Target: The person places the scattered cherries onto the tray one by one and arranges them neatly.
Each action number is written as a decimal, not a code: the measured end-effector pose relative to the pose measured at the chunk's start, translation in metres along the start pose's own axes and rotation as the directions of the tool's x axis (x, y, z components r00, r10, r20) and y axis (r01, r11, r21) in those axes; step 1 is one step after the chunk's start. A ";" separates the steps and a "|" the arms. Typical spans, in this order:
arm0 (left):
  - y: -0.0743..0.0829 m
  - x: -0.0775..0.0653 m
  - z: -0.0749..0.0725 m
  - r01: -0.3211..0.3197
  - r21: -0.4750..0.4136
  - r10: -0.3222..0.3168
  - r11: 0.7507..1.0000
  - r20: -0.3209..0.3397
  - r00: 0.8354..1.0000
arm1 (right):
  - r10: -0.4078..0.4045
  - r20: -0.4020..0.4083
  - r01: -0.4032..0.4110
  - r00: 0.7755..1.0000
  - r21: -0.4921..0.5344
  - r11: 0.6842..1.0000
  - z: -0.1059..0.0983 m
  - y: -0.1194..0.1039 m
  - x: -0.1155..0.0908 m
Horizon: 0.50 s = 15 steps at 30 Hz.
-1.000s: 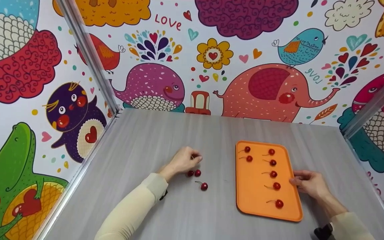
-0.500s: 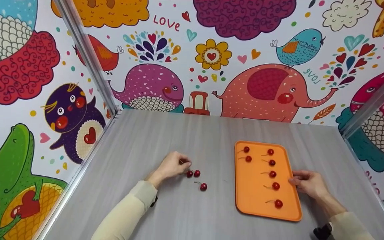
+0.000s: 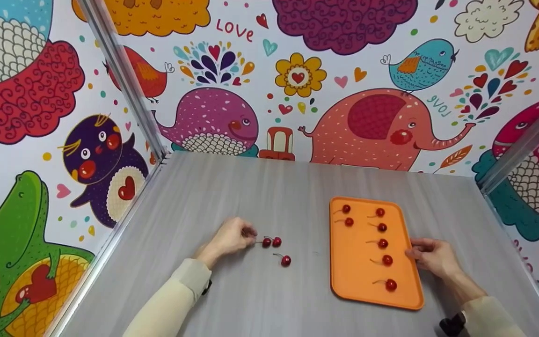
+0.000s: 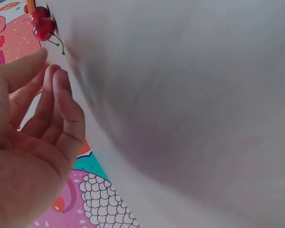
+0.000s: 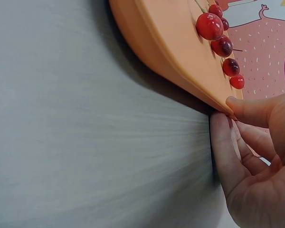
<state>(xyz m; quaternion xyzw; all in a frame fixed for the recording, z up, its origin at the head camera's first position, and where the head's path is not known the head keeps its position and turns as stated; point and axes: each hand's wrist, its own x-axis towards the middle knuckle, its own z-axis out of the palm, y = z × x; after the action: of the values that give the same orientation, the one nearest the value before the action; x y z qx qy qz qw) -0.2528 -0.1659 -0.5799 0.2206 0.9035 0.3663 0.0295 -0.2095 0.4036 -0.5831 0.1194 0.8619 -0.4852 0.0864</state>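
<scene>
In the head view my left hand (image 3: 232, 237) is just left of a pair of red cherries (image 3: 266, 242) that lie side by side on the grey table. The left wrist view shows its thumb and bent fingers apart, with nothing between them; the green stems (image 4: 58, 43) point toward the fingertips. A single cherry (image 3: 286, 260) lies nearer to me. At the right, my right hand (image 3: 433, 255) pinches the long side of an orange tray (image 3: 356, 271), thumb on the rim and fingers below it in the right wrist view.
On the tray, several cherries form a column along the right side, such as the nearest cherry (image 3: 391, 284), and two more sit at the upper left. Patterned walls (image 3: 293, 107) with metal corner posts (image 3: 127, 89) border the grey tabletop (image 3: 194, 187).
My left hand has drawn back to the left and slightly toward me, so the pair of cherries and a stem now show fully. The right hand stays at the tray's edge.
</scene>
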 end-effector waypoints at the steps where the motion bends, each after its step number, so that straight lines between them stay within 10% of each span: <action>1: 0.000 0.000 0.000 0.010 0.012 -0.010 1.000 0.005 1.000 | 0.000 0.000 0.000 1.000 -0.004 1.000 0.000 0.000 0.000; 15: 0.013 -0.007 -0.001 0.074 0.175 -0.085 0.982 0.060 0.995 | 0.008 -0.017 -0.009 1.000 -0.043 0.999 0.001 -0.002 -0.002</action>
<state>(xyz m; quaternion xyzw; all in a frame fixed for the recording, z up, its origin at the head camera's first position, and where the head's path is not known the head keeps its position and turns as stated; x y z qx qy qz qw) -0.2417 -0.1614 -0.5710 0.1981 0.9384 0.2777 0.0552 -0.2082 0.4015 -0.5817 0.1251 0.8723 -0.4651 0.0837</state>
